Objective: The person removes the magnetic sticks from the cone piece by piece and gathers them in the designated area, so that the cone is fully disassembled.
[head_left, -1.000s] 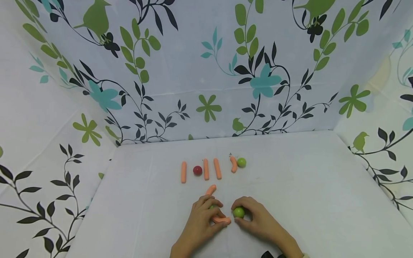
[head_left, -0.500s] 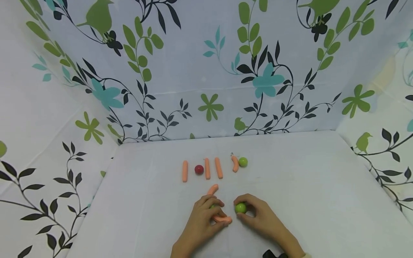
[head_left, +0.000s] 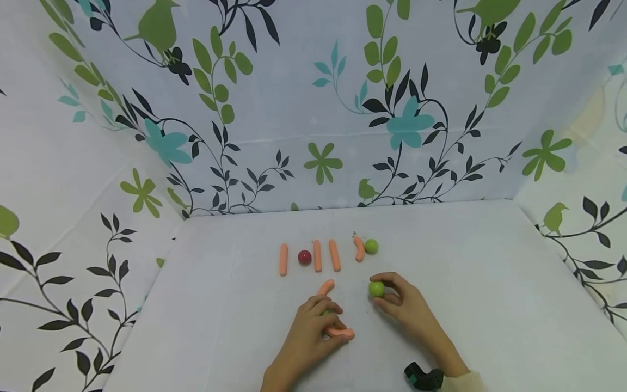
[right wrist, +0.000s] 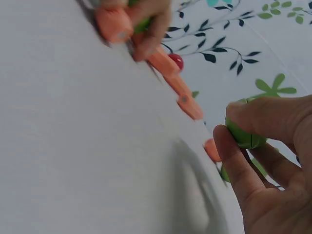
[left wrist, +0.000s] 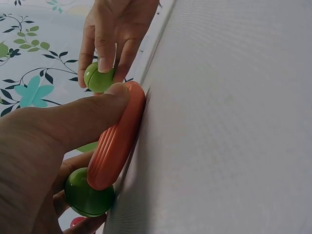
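My right hand (head_left: 406, 307) pinches a green ball (head_left: 376, 289) between thumb and fingers, held above the white table; the ball (right wrist: 246, 131) has a seam around it. My left hand (head_left: 311, 329) is low at the table, its thumb on a curved orange stick (left wrist: 117, 139) with ridges at one end. Its fingers curl around a second green ball (left wrist: 89, 195) that meets the stick's end. In the head view that ball is mostly hidden under the fingers. Another curved orange stick (head_left: 326, 287) lies just beyond the left fingertips.
Further back lie straight orange sticks (head_left: 283, 259), a red ball (head_left: 305, 257), a curved orange stick (head_left: 360, 249) and a green ball (head_left: 372, 246). A patterned cloth (head_left: 274, 109) rises behind the table (head_left: 220, 305). A black device (head_left: 424, 378) sits by the right wrist.
My right hand has moved away from the left hand, forward and to the right, carrying the green ball. The left hand keeps its place on the stick and ball.
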A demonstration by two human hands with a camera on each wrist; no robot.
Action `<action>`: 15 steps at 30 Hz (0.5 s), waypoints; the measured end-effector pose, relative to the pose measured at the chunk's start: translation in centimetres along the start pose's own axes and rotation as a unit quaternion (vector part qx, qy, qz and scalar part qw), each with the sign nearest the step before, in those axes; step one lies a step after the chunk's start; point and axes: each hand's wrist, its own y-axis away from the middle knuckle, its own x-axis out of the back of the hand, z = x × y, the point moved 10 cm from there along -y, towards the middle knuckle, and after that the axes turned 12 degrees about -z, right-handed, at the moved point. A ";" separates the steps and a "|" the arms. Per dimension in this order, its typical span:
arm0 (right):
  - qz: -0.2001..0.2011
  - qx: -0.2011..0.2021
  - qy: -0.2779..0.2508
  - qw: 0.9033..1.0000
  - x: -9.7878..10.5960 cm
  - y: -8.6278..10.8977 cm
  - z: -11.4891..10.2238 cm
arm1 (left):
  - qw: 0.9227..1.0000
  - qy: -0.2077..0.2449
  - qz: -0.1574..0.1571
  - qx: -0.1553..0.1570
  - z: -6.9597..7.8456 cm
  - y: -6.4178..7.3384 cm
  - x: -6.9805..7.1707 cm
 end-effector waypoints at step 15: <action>0.151 -0.069 0.079 0.983 7.4 -4.7 1.6 | 0.999 0.013 0.021 -0.023 0.2 0.2 0.1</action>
